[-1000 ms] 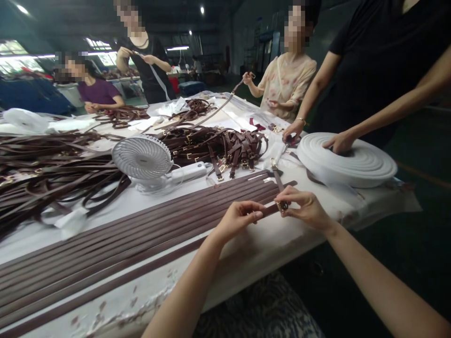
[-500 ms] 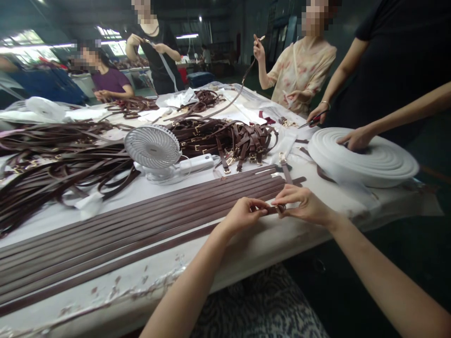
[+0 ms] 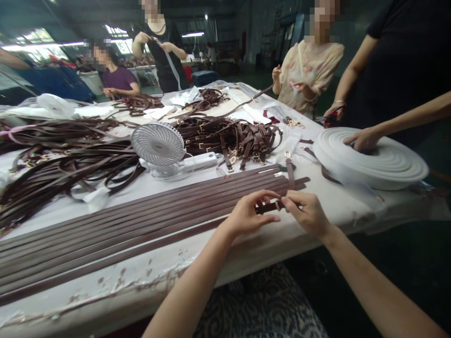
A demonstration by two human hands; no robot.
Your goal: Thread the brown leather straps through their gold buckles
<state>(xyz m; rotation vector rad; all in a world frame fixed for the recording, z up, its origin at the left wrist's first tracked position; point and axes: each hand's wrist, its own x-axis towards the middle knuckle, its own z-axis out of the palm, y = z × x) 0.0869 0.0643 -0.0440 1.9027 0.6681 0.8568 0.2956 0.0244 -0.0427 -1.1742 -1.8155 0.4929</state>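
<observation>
Leather strap (image 3: 267, 207), its metal buckle (image 3: 278, 205) showing, is pinched by the fingers (image 3: 267, 194) of the left hand (image 3: 251, 215) and right hand (image 3: 305, 213), held over the ends of long brown strips (image 3: 141, 225) on the desk (image 3: 116, 286). White roll (image 3: 369, 159) noted at 2 o'clock; desk fan (image 3: 158, 144) at 10 o'clock.

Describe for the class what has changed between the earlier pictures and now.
The left hand has moved right, nearer the right hand, with the brown leather strap and its metal buckle held between them. A co-worker's hand has lifted the scissors off the table. The white roll, desk fan and laid-out strap rows stayed put.
</observation>
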